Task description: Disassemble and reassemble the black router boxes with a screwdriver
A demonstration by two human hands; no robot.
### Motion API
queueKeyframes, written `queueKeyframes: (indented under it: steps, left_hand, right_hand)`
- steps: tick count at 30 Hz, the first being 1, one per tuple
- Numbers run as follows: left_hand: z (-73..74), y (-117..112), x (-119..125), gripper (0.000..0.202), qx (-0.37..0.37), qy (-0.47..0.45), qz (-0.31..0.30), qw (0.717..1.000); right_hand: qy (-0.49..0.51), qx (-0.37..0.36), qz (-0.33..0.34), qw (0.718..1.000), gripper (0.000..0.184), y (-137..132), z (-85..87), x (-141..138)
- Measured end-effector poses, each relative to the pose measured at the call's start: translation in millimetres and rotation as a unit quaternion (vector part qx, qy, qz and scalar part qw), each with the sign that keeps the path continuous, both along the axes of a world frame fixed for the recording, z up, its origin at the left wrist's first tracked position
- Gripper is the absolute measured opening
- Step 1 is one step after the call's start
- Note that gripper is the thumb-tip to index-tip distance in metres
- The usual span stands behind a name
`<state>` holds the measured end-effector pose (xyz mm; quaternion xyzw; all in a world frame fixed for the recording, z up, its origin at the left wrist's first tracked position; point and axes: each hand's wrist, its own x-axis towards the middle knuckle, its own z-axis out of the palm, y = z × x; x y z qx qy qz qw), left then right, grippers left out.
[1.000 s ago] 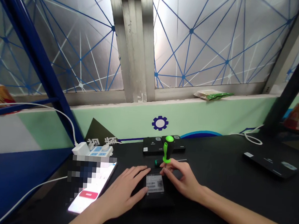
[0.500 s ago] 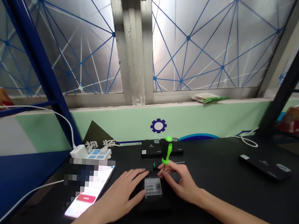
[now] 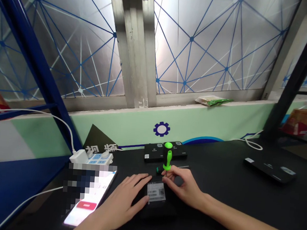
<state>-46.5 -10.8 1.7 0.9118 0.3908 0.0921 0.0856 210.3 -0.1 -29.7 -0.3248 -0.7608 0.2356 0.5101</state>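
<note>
A black box-shaped device (image 3: 159,210) with a white printed label (image 3: 156,192) lies on the black table before me. My left hand (image 3: 130,194) rests on its left side, fingers spread along the edge. In my right hand (image 3: 179,181), thumb and fingers pinch the shaft of a green and black screwdriver (image 3: 167,157), held upright over the far right corner of the device. Whether its tip sits in a screw is hidden by my fingers. Just behind lies a second screwdriver (image 3: 159,170) with a dark green-ended handle, partly covered by my right hand.
Two black devices (image 3: 153,153) lie at the back by the wall, and another black device (image 3: 270,169) is at the right. A lit phone (image 3: 89,201) lies left of my left hand. Behind it stands a power strip (image 3: 100,158) with a white charger (image 3: 79,156) and cables.
The screwdriver has gone from a slight tilt to nearly upright and turned a little, its handle shifting left. My left hand stays on the device. The whole view has shifted slightly.
</note>
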Motion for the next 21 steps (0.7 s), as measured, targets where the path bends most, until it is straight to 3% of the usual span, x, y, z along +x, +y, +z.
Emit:
queueKeyframes:
  steps: [21]
  left_hand:
    - [0.1, -1.4, -1.5, 0.052, -0.003, -0.004, 0.006, 1.000]
  right_hand:
    - [-0.008, -0.002, 0.023, 1.000, 0.015, -2.6, 2.3, 1.9]
